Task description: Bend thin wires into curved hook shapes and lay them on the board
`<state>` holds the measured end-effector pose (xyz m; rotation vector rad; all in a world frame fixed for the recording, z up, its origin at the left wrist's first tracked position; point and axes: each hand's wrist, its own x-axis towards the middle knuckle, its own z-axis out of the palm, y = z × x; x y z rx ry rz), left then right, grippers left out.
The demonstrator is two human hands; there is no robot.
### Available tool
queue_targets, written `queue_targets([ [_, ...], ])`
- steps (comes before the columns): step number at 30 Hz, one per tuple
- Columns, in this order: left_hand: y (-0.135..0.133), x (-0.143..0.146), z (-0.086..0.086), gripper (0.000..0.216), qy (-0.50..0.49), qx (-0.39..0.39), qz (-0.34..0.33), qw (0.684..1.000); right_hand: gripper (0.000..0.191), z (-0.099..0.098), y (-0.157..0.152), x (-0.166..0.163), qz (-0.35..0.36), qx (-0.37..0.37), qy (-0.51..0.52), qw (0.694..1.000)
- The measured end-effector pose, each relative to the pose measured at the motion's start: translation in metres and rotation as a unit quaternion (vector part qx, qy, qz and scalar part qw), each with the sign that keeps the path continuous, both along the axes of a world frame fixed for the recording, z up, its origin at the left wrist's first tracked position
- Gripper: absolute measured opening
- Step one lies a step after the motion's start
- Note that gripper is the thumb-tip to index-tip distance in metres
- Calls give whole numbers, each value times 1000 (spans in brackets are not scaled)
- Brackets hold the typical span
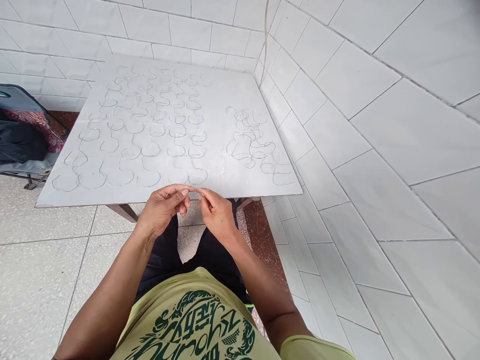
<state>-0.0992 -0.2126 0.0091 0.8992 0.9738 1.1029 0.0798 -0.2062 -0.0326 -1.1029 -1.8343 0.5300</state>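
silver wire (176, 189) pinched by left hand (163, 210), right hand (217, 215) fingers (186, 190), wire shapes (177, 131) on white board (213, 100), shirt print (191, 325) unreadable

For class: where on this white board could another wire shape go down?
A bare strip of the white board runs between the large array of bent-wire shapes and the smaller wire cluster; another lies at the board's far right corner, by the white tile wall. The array's far middle is crowded.

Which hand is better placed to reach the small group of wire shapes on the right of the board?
Probably the right hand: it is closer to those wire shapes than the left hand.
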Motion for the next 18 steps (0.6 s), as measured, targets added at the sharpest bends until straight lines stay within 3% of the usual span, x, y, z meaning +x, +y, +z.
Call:
queue_targets([
  [5,0,-6,-2,25,-26,-28,-43,998,31,3,-2,2,8,28,-20,999],
  [11,2,-9,-4,30,-37,-45,-27,998,30,3,-1,6,38,35,-2,999],
  [18,4,-12,-7,29,-18,-96,-62,993,32,8,-1,15,78,49,-43,995],
])
